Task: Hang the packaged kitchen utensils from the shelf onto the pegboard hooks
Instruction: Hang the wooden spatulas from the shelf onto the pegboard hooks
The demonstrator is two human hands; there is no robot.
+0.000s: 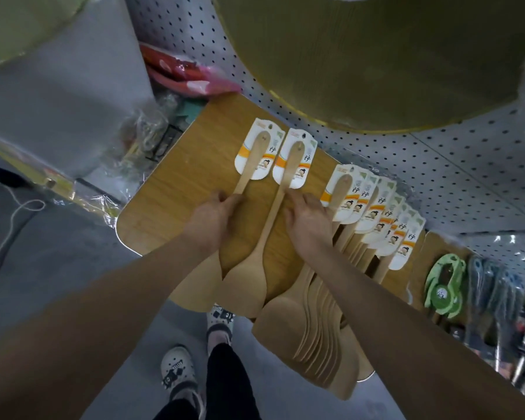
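Observation:
Two wooden spatulas with white and orange card labels lie in front of a wooden board. My left hand [214, 216] grips the handle of the left spatula [249, 165]. My right hand [308, 218] holds the handle of the right spatula [288, 171] with its fingers against it. A row of several more labelled wooden spatulas [373, 213] hangs to the right, their blades fanned out below. The white pegboard [437, 165] runs behind them.
A wooden board [176, 183] lies under the two spatulas. A large round yellow-green object [376, 56] looms overhead. Red packaged items [179, 74] sit at the back left. Green [443, 283] and grey utensils hang far right. My feet stand on the grey floor below.

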